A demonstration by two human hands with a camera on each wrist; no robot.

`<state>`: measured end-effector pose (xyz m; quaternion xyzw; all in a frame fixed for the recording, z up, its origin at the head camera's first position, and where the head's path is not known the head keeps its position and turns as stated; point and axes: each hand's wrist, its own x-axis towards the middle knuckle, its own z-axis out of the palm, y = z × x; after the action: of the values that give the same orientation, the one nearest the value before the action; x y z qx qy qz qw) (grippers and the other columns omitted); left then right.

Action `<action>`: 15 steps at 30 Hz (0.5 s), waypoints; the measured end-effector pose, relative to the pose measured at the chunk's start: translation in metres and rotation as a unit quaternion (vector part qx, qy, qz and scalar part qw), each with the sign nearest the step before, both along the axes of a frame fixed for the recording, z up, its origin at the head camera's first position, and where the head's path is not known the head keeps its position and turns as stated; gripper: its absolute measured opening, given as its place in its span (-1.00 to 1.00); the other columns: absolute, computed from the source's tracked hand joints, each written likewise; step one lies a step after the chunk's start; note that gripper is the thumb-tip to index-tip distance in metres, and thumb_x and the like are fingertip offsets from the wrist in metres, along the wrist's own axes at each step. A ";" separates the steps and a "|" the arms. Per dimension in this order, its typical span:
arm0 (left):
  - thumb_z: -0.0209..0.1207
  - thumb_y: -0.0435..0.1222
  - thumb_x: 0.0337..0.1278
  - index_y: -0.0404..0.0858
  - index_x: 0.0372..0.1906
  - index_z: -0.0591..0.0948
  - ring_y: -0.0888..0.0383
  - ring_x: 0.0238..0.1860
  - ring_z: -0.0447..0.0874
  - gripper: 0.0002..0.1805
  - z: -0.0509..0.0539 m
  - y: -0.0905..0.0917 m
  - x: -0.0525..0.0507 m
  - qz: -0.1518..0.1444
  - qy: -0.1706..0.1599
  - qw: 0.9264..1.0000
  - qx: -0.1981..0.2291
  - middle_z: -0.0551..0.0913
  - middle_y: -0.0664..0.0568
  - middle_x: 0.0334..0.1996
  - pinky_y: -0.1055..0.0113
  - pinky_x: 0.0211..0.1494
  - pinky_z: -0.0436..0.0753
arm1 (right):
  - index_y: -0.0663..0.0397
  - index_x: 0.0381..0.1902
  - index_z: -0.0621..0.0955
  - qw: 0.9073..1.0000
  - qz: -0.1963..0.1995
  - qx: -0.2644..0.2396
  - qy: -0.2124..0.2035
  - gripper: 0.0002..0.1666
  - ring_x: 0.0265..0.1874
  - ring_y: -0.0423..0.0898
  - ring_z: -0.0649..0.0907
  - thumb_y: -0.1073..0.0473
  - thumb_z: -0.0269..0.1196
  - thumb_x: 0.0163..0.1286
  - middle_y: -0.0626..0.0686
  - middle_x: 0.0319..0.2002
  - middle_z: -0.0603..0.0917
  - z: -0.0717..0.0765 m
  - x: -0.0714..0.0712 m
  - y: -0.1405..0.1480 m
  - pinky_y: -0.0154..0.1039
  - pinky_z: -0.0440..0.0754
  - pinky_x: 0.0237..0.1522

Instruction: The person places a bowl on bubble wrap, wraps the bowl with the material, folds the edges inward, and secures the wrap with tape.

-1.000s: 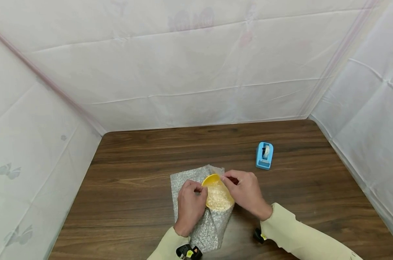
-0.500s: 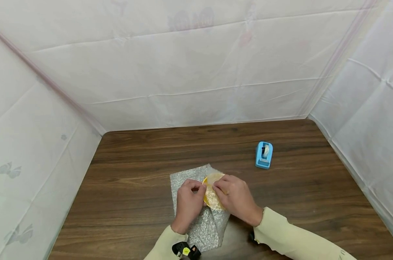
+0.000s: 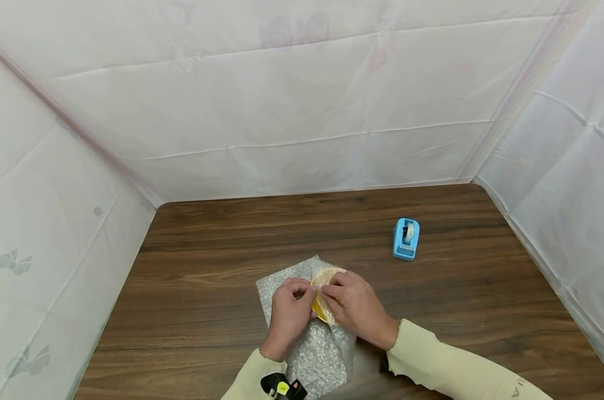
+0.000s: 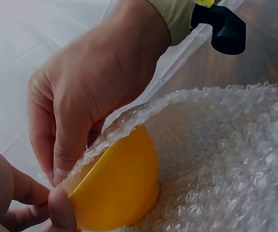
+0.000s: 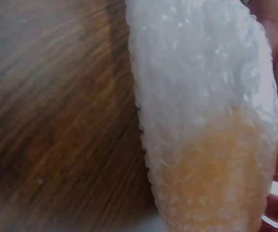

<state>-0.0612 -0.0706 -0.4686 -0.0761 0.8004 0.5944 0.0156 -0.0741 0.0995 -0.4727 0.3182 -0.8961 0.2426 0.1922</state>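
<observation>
A yellow bowl (image 4: 117,186) is tilted between the two hands, its rim at the fingers. Clear bubble wrap (image 3: 318,355) lies beneath it and folds up over its opening. With thumb and fingers my left hand (image 3: 290,311) pinches the bowl's left rim. On the other side my right hand (image 3: 357,305) pinches the wrap drawn across the bowl; in the left wrist view, the right hand (image 4: 95,72) comes down from above onto the wrap's edge. In the right wrist view, the bowl shows only as a yellow blur through the bubble wrap (image 5: 197,72).
A blue tape dispenser (image 3: 406,239) stands on the dark wooden table (image 3: 206,239), to the right and behind the hands. White sheeting (image 3: 291,111) hangs along the table's back and both sides.
My right hand has moved left and slightly down, bringing the wrap across the bowl's opening. Less of the yellow inside shows. The left hand has barely moved; the loose wrap has shifted slightly.
</observation>
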 end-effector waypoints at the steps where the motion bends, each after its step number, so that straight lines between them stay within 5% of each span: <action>1: 0.29 -0.32 0.35 -0.39 -0.42 0.78 0.21 -0.47 0.65 -0.76 0.000 0.000 0.000 0.000 -0.001 1.000 0.001 0.67 -0.14 -0.10 0.45 -0.54 0.69 | -0.06 -0.27 0.85 1.000 0.002 0.001 0.002 -0.94 -0.35 -0.23 0.60 0.17 0.50 0.29 -0.12 -0.34 0.71 -0.001 0.000 0.000 -0.26 0.63 -0.26; 15: 0.27 -0.29 0.39 -0.42 -0.37 0.79 0.19 -0.41 0.65 -0.73 -0.001 -0.003 0.002 -0.004 -0.013 0.999 0.039 0.66 -0.16 -0.05 0.48 -0.49 0.69 | -0.04 -0.16 0.85 1.000 0.020 -0.011 0.017 -0.85 -0.28 -0.21 0.62 0.20 0.47 0.31 -0.13 -0.30 0.72 -0.006 0.000 -0.002 -0.19 0.66 -0.16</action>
<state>-0.0594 -0.0732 -0.4696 -0.0797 0.7765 0.6243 0.0311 -0.0741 0.0980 -0.4791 0.3377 -0.8834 0.2507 0.2066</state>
